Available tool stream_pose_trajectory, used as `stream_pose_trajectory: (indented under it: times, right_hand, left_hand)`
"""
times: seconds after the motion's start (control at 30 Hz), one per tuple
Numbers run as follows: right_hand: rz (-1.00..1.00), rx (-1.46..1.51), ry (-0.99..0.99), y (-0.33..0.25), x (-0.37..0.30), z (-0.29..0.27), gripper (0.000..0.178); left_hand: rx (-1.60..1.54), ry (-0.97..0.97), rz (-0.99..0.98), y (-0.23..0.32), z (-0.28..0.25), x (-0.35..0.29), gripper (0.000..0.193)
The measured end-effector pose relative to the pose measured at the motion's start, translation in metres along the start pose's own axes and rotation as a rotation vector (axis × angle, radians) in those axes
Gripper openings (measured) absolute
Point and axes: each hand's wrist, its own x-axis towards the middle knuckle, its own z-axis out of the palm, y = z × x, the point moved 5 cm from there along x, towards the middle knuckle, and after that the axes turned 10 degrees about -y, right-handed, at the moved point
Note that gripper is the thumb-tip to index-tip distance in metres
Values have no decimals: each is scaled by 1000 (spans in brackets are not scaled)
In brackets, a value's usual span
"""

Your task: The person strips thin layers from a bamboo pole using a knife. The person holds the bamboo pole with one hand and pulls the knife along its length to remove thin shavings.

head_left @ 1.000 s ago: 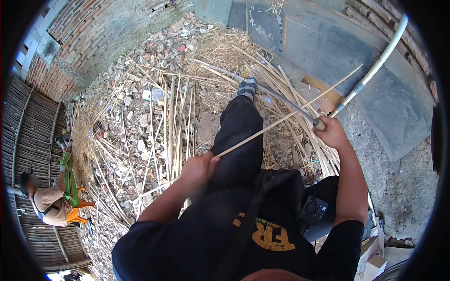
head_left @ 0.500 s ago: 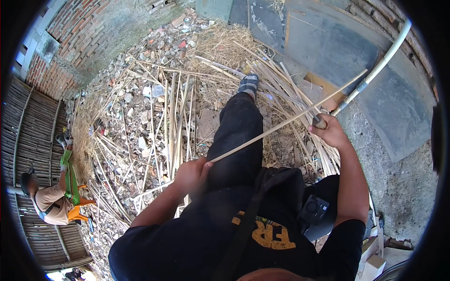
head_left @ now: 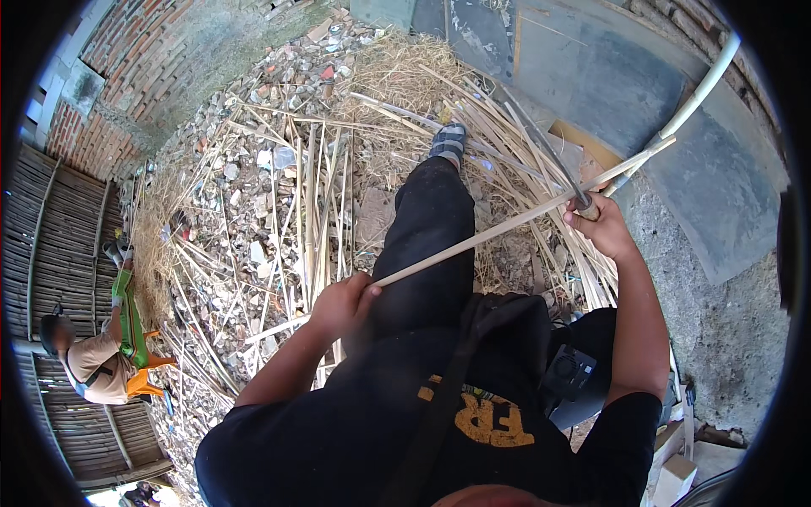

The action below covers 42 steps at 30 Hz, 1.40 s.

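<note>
A long pale bamboo strip [head_left: 477,239] runs slantwise across my thigh, its far end up at the right. My left hand [head_left: 342,306] is closed round the strip's lower part, and a short end sticks out beyond that hand to the left. In my right hand [head_left: 605,230] is the handle of a long knife [head_left: 564,173], its narrow dark blade pointing forward and to the left. The blade crosses the strip just ahead of my right fist. Whether it cuts into the strip, I cannot tell.
Loose bamboo strips [head_left: 311,215] lie over rubble, with dry straw [head_left: 414,68] farther off. My outstretched foot [head_left: 449,142] is among them. Grey panels [head_left: 604,97] and a pale pole [head_left: 697,97] lean at the right. A person [head_left: 97,359] sits on an orange stool [head_left: 148,376] at left.
The knife blade has swung into view across the strip near my right hand. The strip's far end has shifted slightly right. My left hand keeps its grip, slightly higher.
</note>
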Motion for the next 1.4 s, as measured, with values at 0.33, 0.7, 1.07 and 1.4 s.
stream_pose_trajectory:
  times: [0.33,0.7,1.07,1.4]
  right_hand:
    - [-19,35,82,-7,-2,-2,27]
    - [-52,-327,35,-3,-3,-4,38]
    - [39,-698,176,6,5,-12,26]
    - [68,-727,-8,-4,4,3,23]
  left_hand:
    - [9,172,176,24,-14,-1,28]
    - [-145,-27,17,16,4,17,35]
    - [10,155,122,2,20,29,37]
    - [315,257,30,13,25,10,26]
